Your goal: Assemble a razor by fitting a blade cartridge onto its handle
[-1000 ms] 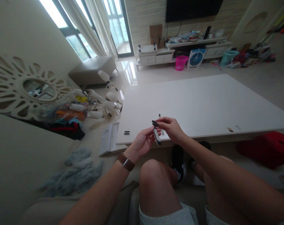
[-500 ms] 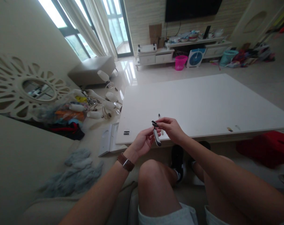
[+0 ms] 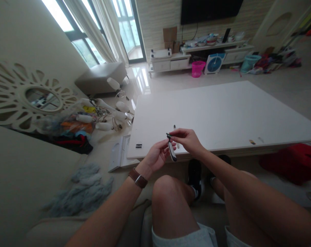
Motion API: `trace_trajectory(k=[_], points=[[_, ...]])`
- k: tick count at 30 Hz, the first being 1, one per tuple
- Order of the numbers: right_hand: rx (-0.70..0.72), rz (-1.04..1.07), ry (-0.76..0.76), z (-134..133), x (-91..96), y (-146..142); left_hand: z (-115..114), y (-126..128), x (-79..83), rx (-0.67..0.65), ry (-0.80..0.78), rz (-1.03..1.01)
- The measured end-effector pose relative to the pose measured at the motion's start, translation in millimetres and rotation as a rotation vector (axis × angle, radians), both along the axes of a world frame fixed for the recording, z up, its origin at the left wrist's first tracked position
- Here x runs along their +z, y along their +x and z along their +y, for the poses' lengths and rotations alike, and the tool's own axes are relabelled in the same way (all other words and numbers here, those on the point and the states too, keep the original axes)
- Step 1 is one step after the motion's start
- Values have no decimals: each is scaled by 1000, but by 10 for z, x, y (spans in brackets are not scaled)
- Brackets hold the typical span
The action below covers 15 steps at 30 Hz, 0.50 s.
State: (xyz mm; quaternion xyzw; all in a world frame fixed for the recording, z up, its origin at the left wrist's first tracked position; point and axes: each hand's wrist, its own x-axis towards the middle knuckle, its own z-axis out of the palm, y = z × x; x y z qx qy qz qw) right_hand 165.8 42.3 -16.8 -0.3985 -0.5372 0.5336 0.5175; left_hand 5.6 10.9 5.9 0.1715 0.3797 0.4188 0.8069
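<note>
Hands, 2: left hand [image 3: 156, 156], thumb and fingers closed about the upper end of the handled tool; right hand [image 3: 187, 139], thumb and fingertips pinched together on the dark head piece.

Handled tool [image 3: 172, 152], 1: pale with black edging, held slanting above the near edge of the white table, its lower end pointing down toward the person.

Dark head piece [image 3: 168, 135], 1: at the tool's top, between the 2 hands.

White table [image 3: 209, 109], 1. Black strips [image 3: 138, 146], 2: side by side on the table, near its left end.

Slender item [image 3: 174, 127], 1: dark-tipped, on the table behind the hands.

Open white box [image 3: 116, 156], 1: beside the table's left end. Brown-strapped watch [image 3: 138, 178], 1: left wrist. Baskets, 2: pink basket [image 3: 198, 69], blue basket [image 3: 250, 64].

Obscured: the slender item's middle, behind the right hand; the join of tool and head piece, too small to make out; television [image 3: 211, 12], 1, cut off at the top; red object [image 3: 296, 163], 1, blurred, cut off at right.
</note>
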Motion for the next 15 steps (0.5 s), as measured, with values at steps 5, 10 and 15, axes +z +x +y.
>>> trace_trajectory(k=[5, 10, 15], points=[[27, -124, 178, 9, 11, 38, 15, -8, -22, 22, 2, 2], [7, -193, 284, -6, 25, 54, 34, -18, -75, 11, 75, -3], [-1, -163, 283, -15, 28, 55, 33, -24, -76, -17, 115, 2]])
